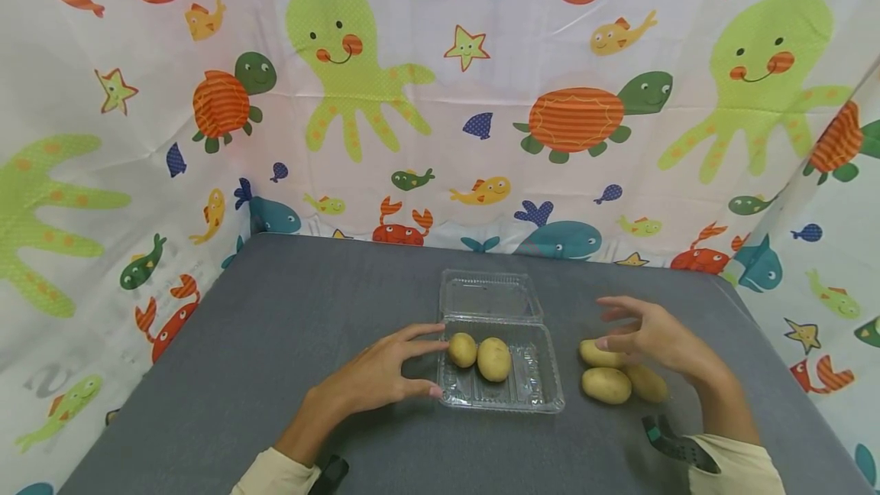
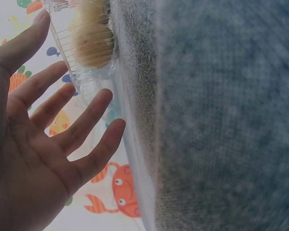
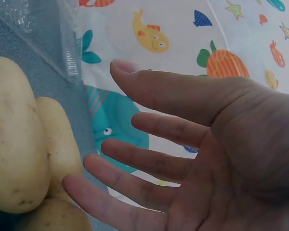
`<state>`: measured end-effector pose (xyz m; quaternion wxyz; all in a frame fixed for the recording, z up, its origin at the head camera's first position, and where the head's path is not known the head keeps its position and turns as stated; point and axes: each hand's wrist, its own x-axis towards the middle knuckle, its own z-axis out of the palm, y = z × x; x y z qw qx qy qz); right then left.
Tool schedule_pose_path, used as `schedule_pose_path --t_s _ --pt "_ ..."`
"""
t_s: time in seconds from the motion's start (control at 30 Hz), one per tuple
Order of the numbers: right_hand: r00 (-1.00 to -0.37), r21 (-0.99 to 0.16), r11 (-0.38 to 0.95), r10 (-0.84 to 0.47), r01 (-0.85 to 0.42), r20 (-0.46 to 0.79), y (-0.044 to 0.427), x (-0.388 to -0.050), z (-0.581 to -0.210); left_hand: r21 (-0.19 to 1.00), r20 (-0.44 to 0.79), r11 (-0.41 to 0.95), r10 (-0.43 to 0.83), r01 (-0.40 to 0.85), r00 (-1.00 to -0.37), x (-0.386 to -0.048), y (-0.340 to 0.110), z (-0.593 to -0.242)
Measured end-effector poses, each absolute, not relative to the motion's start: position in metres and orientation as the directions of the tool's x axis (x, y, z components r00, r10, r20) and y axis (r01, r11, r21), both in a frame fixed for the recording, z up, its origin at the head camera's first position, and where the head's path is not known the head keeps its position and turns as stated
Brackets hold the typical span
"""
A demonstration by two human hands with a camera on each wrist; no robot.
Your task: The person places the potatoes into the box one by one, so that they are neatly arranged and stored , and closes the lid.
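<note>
A clear plastic box (image 1: 532, 380) lies with its lid (image 1: 490, 296) folded back on the table. Inside, at its left, two potatoes (image 1: 493, 360) sit side by side. My left hand (image 1: 385, 373) is at the box's left wall, thumb and fingers spread, fingertips at the rim. In the left wrist view that hand (image 2: 43, 139) holds nothing, with the potatoes (image 2: 94, 45) seen through the plastic. Three potatoes (image 1: 606, 386) lie in a group to the right of the box. Over them hovers my right hand (image 1: 656, 338), empty; the right wrist view shows its fingers (image 3: 149, 163) spread beside the potatoes (image 3: 17, 134).
The grey tabletop (image 1: 309, 304) runs back to a white curtain (image 1: 440, 174) printed with sea animals, which also hangs along the left and right sides. A dark band (image 1: 677, 445) is on my right wrist, by the cream sleeve.
</note>
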<state>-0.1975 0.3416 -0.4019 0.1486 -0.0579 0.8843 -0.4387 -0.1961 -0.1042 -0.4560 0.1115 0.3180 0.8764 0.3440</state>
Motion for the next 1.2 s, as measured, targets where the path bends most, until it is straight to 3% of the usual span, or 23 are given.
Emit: schedule_pose_path --t_s 0.47,0.83,1.2 --pt "-0.955 -0.807 0.590 -0.223 0.028 -0.197 0.3435 -0.1992 -0.4061 0.669 0.020 0.563 0.638 0.485 -0.769 -0.1961 -0.1042 -0.4544" --pt "-0.969 -0.724 0.689 -0.192 -0.020 -0.156 0.3452 -0.2013 -0.4055 0.677 0.007 0.567 0.633 0.470 -0.774 -0.1955 -0.1051 -0.4549" --pt "-0.966 -0.705 0.708 -0.202 -0.033 -0.158 0.3472 -0.2041 -0.4111 0.678 0.011 0.563 0.636 0.473 -0.772 -0.1960 -0.1044 -0.4543"
